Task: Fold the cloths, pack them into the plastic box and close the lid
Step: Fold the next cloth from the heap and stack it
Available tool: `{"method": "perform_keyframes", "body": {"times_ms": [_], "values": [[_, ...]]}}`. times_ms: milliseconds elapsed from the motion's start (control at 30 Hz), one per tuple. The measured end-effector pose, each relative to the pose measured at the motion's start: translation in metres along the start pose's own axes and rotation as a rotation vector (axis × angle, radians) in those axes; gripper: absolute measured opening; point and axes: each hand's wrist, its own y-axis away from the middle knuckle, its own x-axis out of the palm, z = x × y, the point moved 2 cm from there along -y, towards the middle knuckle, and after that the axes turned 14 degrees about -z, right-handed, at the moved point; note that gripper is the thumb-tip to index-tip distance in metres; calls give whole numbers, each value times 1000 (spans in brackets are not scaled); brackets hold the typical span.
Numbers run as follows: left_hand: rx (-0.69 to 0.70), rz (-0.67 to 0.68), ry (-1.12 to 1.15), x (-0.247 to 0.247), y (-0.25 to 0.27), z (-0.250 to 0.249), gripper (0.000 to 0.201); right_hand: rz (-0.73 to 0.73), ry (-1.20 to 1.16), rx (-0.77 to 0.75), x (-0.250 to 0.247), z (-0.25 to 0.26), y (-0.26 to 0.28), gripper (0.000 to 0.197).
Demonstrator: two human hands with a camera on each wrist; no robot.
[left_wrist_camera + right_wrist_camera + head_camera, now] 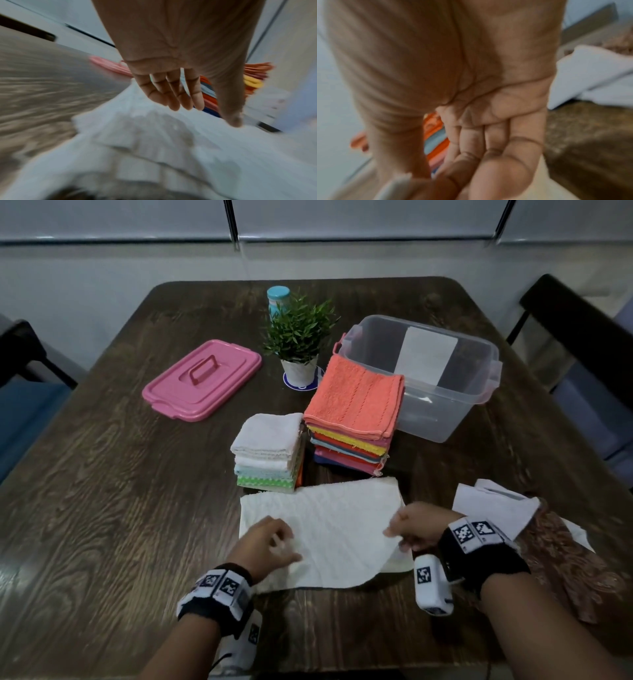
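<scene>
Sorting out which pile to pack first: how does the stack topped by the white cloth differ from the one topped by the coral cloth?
The white-topped stack is lower and narrower; the coral-topped stack is taller and wider. The white-topped stack holds pale cloths: white, light blue, green. The coral-topped stack holds bright ones: coral, yellow, orange, dark blue. The coral-topped stack sits up against the clear plastic box; the white-topped stack is farther from it. Both are folded and lie outside the box.

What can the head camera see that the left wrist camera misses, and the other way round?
Only the head view shows the clear plastic box, the potted plant and the right hand. Only the left wrist view shows the underside of the left hand, its fingers nearly straight. Both show the white cloth, the pink lid and the colourful cloth stack.
</scene>
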Motion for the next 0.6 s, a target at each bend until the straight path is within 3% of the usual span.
{"method": "perform_keyframes", "body": {"times_ms": [100, 167, 233, 300, 400, 500, 600], "values": [[174, 168, -45, 22, 1, -33, 72, 25, -437, -30, 0, 26, 10, 8], [248, 194, -135, 36, 0, -48, 84, 24, -608, -36, 0, 38, 16, 2], [238, 150, -236, 43, -2, -51, 75, 29, -694, -57, -2, 43, 18, 7], [178, 53, -288, 40, -2, -43, 54, 22, -766, -79, -6, 43, 17, 11], [53, -75, -245, 23, -1, -15, 28, -46, -792, -76, -13, 36, 12, 17], [-24, -196, -225, -5, -3, 11, 16, -147, -735, -14, -17, 26, 4, 13], [-4, -427, -159, -41, -15, 16, 16, -192, -746, -55, -20, 27, 0, 6]]}}
